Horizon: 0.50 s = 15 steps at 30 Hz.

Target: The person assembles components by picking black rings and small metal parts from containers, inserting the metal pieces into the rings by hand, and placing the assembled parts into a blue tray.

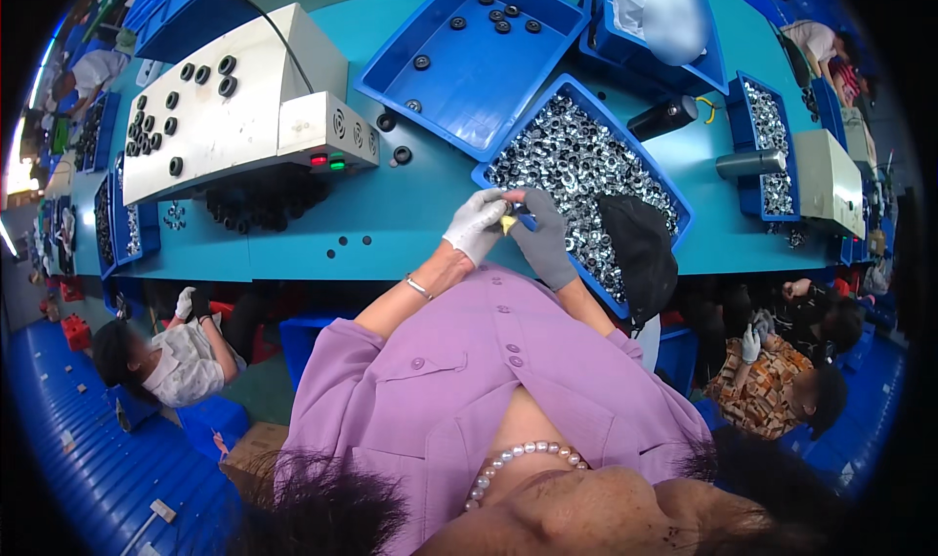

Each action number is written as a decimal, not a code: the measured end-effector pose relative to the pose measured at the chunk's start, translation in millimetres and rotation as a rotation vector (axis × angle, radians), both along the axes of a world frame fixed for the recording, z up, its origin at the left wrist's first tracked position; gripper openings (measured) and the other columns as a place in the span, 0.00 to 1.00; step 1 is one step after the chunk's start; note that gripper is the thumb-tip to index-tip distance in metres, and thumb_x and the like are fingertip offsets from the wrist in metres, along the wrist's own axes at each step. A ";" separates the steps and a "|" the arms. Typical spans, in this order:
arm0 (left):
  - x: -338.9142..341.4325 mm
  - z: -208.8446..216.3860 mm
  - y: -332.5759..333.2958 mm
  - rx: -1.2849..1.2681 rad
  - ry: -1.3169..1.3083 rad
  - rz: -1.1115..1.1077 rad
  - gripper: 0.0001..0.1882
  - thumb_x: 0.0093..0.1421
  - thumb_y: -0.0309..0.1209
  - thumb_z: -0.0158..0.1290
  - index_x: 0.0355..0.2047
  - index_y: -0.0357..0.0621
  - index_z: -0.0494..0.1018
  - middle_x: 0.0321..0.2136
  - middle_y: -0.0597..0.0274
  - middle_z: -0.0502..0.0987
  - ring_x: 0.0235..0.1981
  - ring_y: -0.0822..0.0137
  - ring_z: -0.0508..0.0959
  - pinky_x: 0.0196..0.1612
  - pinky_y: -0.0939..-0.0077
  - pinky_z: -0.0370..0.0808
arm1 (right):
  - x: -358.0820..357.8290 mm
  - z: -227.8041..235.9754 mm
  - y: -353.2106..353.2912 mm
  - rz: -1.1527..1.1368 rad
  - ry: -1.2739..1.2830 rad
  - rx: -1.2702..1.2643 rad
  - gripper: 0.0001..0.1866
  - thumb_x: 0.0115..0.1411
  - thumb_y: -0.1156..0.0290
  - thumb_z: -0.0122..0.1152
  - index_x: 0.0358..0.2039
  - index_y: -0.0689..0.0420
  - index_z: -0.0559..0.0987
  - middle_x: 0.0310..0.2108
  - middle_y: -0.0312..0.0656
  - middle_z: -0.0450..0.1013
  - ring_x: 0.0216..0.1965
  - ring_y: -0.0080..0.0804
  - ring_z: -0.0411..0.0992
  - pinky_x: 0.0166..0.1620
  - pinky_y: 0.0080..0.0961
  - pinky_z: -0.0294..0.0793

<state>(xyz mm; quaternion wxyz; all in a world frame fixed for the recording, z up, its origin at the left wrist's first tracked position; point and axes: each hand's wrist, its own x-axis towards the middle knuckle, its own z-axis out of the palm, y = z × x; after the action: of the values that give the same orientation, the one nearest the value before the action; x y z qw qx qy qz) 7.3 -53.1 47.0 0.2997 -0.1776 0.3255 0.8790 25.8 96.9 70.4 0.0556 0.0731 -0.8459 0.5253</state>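
Note:
In front of my chest my two gloved hands meet over the table's near edge. A white glove covers my left hand (474, 228), its fingers closed in a pinch around a small dark part that mostly hides behind them. My right hand (543, 238), in a grey glove with bare fingertips showing, closes on the same spot from the other side. A small yellow piece (507, 225) shows between the hands; its kind is unclear. Just beyond my right hand lies a blue bin (652, 162) full of small shiny metal rings (572, 155).
Farther off stands a shallow blue tray (459, 77) with several black rings. A cream machine (244, 97) with red and green switches stands left, black rings on and under it. A dark bag (637, 258) overhangs the bin; a black bottle (664, 116) is behind. Co-workers sit at both sides.

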 end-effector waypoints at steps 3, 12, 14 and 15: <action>-2.2 -9.9 0.5 -0.118 0.103 -0.006 0.21 0.63 0.27 0.54 0.55 0.35 0.65 0.43 0.59 0.73 0.41 0.71 0.74 0.45 0.77 0.73 | 6.6 3.5 -1.8 -0.103 -0.314 -0.420 0.20 0.59 0.77 0.59 0.53 0.65 0.74 0.43 0.37 0.75 0.47 0.22 0.71 0.48 0.19 0.71; -3.2 20.1 9.6 -0.580 0.338 -0.091 0.18 0.59 0.27 0.57 0.50 0.35 0.72 0.37 0.61 0.77 0.35 0.74 0.76 0.35 0.80 0.75 | 1.5 0.5 8.3 -0.062 -0.432 -0.484 0.17 0.59 0.80 0.55 0.49 0.63 0.74 0.41 0.39 0.76 0.40 0.21 0.74 0.43 0.19 0.73; -6.2 18.0 9.7 -0.649 0.373 -0.104 0.18 0.58 0.26 0.57 0.49 0.35 0.72 0.36 0.61 0.78 0.32 0.75 0.77 0.33 0.80 0.76 | 2.1 1.6 7.8 -0.061 -0.410 -0.504 0.17 0.59 0.82 0.54 0.49 0.63 0.74 0.41 0.39 0.77 0.41 0.22 0.74 0.44 0.19 0.73; -6.7 16.6 9.5 -0.721 0.406 -0.116 0.18 0.58 0.26 0.58 0.48 0.34 0.73 0.34 0.61 0.78 0.29 0.75 0.77 0.31 0.79 0.76 | 2.0 4.2 6.8 -0.055 -0.391 -0.452 0.16 0.60 0.82 0.52 0.50 0.64 0.74 0.42 0.38 0.76 0.42 0.21 0.73 0.46 0.19 0.72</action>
<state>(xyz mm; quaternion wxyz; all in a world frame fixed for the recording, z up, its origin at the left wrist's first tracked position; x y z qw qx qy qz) 0.6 -43.6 63.7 0.1968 -0.0755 0.6743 0.7077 27.8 103.7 74.6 -0.0793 -0.0665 -0.7038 0.7028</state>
